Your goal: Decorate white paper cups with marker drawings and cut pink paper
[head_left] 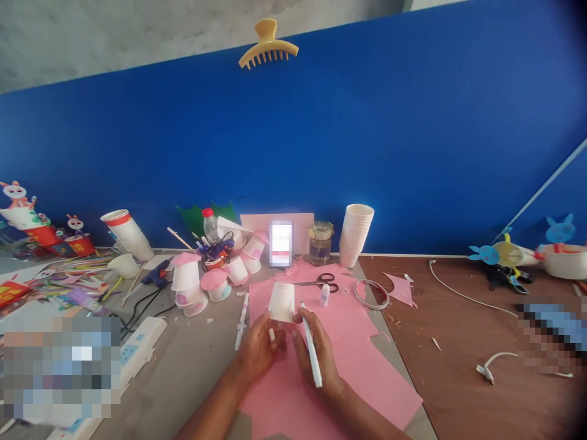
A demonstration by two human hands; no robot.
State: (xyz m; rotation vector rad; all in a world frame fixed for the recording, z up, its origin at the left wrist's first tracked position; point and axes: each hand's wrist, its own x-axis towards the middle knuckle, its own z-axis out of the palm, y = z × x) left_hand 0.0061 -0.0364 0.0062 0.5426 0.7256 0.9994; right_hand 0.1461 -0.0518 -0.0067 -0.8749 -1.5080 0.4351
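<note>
Left surface: we see a grey tabletop [183, 373] carrying a blue glue gun [156, 274] and a white power strip [137, 353].
Middle of it: we have a pink paper sheet [362, 379] spread out, with scissors [321, 282] lying on it.
Right surface: we see a brown wooden tabletop [440, 318] just beside the grey one, holding a white cable [468, 295] and a pink paper scrap [400, 289].

Wall: blue board [293, 134], yellow claw clip [268, 44] on its top edge
Back: stacked white paper cups [356, 235] just beside a glass jar [320, 242]
Pink paper: black-handled scissors [318, 282], tape roll [371, 294]
Left: blue hot glue gun [156, 275], white power strip [132, 351]
Right: white cable [468, 293], blue paper rabbit [560, 231]
</note>
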